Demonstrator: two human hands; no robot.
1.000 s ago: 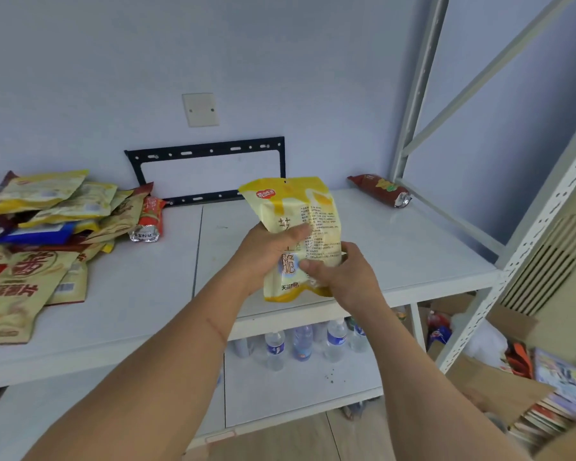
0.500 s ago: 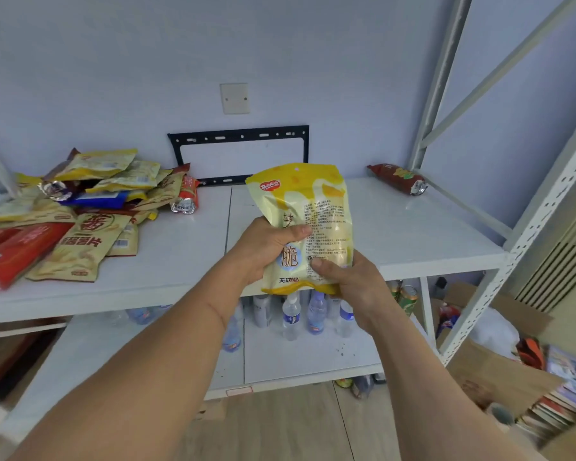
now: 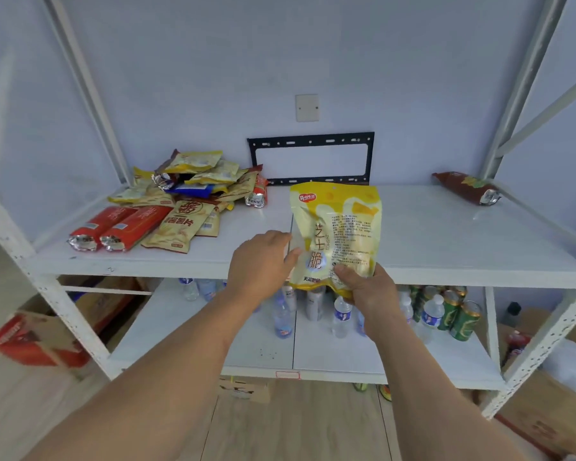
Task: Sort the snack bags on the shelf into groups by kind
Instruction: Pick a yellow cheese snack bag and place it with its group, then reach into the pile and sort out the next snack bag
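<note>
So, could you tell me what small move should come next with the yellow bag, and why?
Probably lower the yellow cheese-crisp bag onto the bare middle of the top shelf. The right hand grips its bottom edge, held upright; the left hand only touches its side. No bag like it lies alone there yet.

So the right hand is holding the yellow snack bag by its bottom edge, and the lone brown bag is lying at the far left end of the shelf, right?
Not quite. The right hand does hold the yellow snack bag by its bottom edge, but the head view shows the lone brown bag lying at the far right end of the shelf, not the left.
</note>
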